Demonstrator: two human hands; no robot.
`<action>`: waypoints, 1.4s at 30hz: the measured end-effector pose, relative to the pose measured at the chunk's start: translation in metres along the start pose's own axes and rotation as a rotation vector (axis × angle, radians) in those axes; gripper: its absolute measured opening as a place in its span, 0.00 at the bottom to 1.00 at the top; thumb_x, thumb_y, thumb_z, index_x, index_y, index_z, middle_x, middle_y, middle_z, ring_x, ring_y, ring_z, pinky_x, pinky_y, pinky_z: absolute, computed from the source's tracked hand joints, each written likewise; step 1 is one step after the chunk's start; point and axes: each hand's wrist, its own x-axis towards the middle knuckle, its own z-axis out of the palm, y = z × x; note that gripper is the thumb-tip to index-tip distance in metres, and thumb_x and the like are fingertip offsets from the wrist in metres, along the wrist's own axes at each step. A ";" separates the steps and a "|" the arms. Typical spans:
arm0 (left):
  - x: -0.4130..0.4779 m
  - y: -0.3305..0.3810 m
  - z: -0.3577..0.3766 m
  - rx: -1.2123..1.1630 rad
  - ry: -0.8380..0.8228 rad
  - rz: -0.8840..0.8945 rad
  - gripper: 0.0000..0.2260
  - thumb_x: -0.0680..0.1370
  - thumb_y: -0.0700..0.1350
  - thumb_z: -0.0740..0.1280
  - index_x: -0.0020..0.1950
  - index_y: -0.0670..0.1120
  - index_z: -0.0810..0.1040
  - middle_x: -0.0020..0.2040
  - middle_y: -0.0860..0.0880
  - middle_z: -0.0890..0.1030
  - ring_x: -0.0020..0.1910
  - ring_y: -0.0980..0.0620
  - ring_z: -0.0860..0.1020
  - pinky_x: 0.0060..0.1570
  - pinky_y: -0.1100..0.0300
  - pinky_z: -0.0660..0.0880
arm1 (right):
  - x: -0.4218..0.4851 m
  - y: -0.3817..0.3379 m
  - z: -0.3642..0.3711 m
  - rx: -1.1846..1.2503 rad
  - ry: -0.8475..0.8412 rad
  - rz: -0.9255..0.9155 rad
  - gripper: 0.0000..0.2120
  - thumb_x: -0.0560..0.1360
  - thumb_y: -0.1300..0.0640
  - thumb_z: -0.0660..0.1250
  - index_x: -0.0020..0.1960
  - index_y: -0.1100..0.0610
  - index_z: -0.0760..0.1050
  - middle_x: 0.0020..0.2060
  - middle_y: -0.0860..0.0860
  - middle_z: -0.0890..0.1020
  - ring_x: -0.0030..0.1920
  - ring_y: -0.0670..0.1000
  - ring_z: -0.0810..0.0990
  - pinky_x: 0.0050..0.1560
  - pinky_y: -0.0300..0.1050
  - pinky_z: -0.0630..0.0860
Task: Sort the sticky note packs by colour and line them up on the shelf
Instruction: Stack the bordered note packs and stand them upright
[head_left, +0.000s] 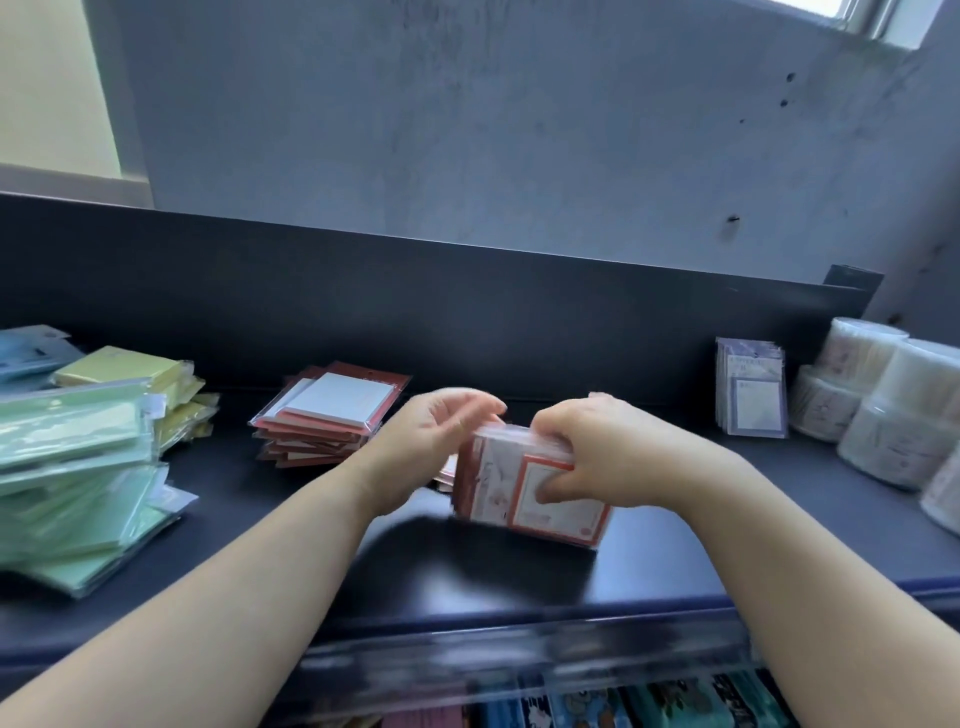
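A bundle of red sticky note packs (511, 496) stands upright on the dark shelf (649, 551) at the centre. My right hand (597, 452) grips the bundle from above, thumb on its front face. My left hand (441, 441) is at the bundle's left end, fingers relaxed; whether they touch it is unclear. Behind it to the left lies a flat stack of red packs (327, 415). Green packs (78, 467), yellow packs (140, 384) and blue packs (26, 353) are piled at the left. Purple packs (750, 395) stand upright at the right.
Round clear tubs of white items (883, 405) stand at the far right of the shelf. A dark back panel (415, 301) runs behind the shelf, with a grey wall above. Below the front edge, a lower shelf holds colourful items (623, 706).
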 end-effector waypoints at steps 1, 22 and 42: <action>0.003 -0.001 -0.002 -0.050 0.111 -0.024 0.12 0.78 0.54 0.62 0.49 0.48 0.80 0.46 0.49 0.82 0.47 0.53 0.79 0.52 0.56 0.75 | 0.000 0.004 -0.003 0.050 -0.030 0.037 0.14 0.68 0.46 0.72 0.46 0.52 0.73 0.41 0.46 0.77 0.44 0.49 0.75 0.48 0.42 0.71; 0.031 -0.004 0.004 -0.035 0.368 -0.538 0.10 0.79 0.36 0.59 0.41 0.41 0.77 0.38 0.46 0.80 0.33 0.53 0.79 0.34 0.62 0.77 | 0.086 0.033 0.072 1.204 -0.097 0.589 0.13 0.71 0.57 0.66 0.50 0.65 0.78 0.40 0.55 0.82 0.39 0.54 0.80 0.41 0.44 0.74; 0.081 -0.010 0.101 -0.052 0.297 -0.082 0.22 0.76 0.28 0.62 0.65 0.48 0.68 0.58 0.47 0.80 0.57 0.52 0.79 0.54 0.57 0.78 | 0.045 0.129 0.068 1.555 0.158 0.036 0.21 0.77 0.71 0.61 0.67 0.56 0.67 0.59 0.54 0.80 0.60 0.53 0.79 0.60 0.52 0.76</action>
